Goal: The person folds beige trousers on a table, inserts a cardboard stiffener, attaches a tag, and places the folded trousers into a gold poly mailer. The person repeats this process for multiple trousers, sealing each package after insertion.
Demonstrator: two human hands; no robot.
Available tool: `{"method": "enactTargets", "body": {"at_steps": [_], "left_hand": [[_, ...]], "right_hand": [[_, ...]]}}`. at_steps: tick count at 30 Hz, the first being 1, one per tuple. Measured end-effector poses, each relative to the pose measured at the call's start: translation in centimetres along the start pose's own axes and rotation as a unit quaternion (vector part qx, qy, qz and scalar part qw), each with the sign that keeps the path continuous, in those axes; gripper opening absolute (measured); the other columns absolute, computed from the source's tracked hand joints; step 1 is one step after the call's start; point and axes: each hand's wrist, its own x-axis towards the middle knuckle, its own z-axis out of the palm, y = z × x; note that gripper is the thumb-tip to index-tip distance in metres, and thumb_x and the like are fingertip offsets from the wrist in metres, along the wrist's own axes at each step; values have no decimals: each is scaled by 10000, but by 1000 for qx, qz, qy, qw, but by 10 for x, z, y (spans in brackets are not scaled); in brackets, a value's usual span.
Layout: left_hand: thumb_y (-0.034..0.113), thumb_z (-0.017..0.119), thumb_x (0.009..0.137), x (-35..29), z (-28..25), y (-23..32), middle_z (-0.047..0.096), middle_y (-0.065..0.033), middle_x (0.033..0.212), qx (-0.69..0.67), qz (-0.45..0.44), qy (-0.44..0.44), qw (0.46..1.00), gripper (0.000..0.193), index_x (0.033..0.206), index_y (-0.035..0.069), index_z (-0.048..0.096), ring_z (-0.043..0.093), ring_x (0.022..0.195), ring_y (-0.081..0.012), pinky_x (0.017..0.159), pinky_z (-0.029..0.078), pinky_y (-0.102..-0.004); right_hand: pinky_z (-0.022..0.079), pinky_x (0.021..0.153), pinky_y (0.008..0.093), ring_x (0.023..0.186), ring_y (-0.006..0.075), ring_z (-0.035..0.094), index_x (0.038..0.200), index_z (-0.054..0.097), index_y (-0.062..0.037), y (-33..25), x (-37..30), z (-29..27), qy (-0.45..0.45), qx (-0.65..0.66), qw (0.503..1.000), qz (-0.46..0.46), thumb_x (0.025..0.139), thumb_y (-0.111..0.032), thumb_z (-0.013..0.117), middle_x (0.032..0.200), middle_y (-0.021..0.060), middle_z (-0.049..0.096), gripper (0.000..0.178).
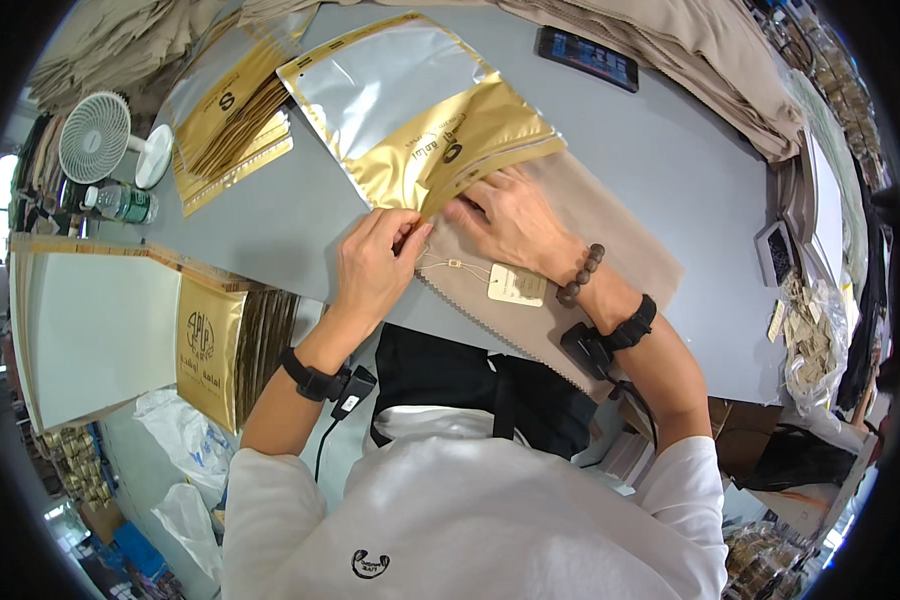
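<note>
Risks, lg. to sm., from where I stand: beige cloth, on grey table, partly covered by bag & R hand: could ruck if pressed unevenly. Gold-and-clear bag, table ctr., lower edge at both hands: film could crease or tear if tugged hard at one corner. Paper tag w/ thin cord, on cloth: cord could snag if a finger drags it.

Pose: forearms converge on bag edge. R hand: palm down, fingers bent, part-open; tips hidden, can't tell if holding. L hand: thumb & forefinger nearly together, apparently pinching bag's corner.
</note>
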Motion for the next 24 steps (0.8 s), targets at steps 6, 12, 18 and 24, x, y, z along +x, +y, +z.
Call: {"method": "enactTargets", "body": {"at_steps": [6, 12, 18, 24], "left_hand": [[137, 812, 908, 2, -5, -6, 763, -120, 803, -111, -146, -43, 982, 168, 989, 4, 748, 734, 698, -171, 669, 589, -305], [96, 796, 926, 15, -12, -30, 786, -106, 833, -246, -283, -145, 916, 156, 999, -35, 752, 731, 731, -113, 674, 581, -266], [53, 801, 910, -8, -2, 8, 778, -107, 856, -181, -194, -17, 964, 128, 986, -36, 748, 722, 733, -103, 677, 580, -258], [146, 768, 935, 43, -12, 14, 758, -106, 981, -104, -2, -120, 987, 211, 1110, 29, 765, 711, 749, -166, 671, 562, -306]], "right_hand": [[422, 1063, 488, 1065, 350, 644, 1069, 764, -108, -8, 4, 8, -33, 65, 995, -66, 809, -553, 832, 904, 142, 710, 520], [365, 1087, 459, 1023, 341, 646, 1032, 777, -91, 4, 14, 12, -4, 100, 994, -48, 774, -507, 870, 825, 116, 710, 498], [404, 1064, 516, 1130, 392, 607, 1175, 735, -71, 10, 31, 19, 154, 38, 987, -28, 777, -389, 845, 1147, 176, 706, 521], [414, 1083, 548, 1264, 386, 555, 1260, 689, -111, 0, 15, 22, 102, -17, 990, -99, 830, -424, 749, 1300, 143, 654, 535]]}}
